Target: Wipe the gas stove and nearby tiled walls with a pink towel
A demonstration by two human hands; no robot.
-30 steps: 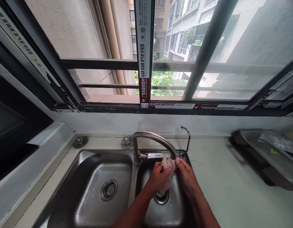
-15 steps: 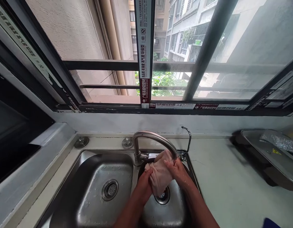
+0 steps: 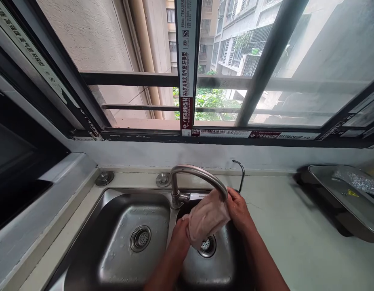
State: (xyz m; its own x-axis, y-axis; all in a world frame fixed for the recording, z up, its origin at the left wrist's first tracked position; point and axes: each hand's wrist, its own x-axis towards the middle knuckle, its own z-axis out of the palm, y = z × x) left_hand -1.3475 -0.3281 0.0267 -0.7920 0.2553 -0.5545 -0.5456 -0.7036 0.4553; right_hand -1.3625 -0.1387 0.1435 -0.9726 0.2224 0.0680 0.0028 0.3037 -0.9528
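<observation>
Head view, only one: brushed-steel gooseneck faucet (image 3: 202,173) is my reference. Pale pink limp cloth (image 3: 208,220) hangs right below its spout end, up off the smooth steel right basin (image 3: 215,273), partly covering the round steel drain (image 3: 207,248).

Bare left hand (image 3: 180,236) is in front of the faucet, fingers closed on the cloth's near-left edge. Bare right hand (image 3: 240,210) is just right of the spout, fingers drawn narrow on the cloth's right edge; looks like a hold, tips partly hidden.

Progress, my read: mid-handling. Cloth is opened out between both hands, at the spout. Not set down, so release is left. Can't tell if water is running or how wet it is.

Around: wider steel left basin (image 3: 114,258), water drops on it, left of the faucet; thin chrome hooked spout (image 3: 243,173) right of it; dark rectangular glass-lidded pan (image 3: 341,198) well right, on the pale smooth desk (image 3: 284,238). Dark metal window frame (image 3: 144,136) behind the faucet.
</observation>
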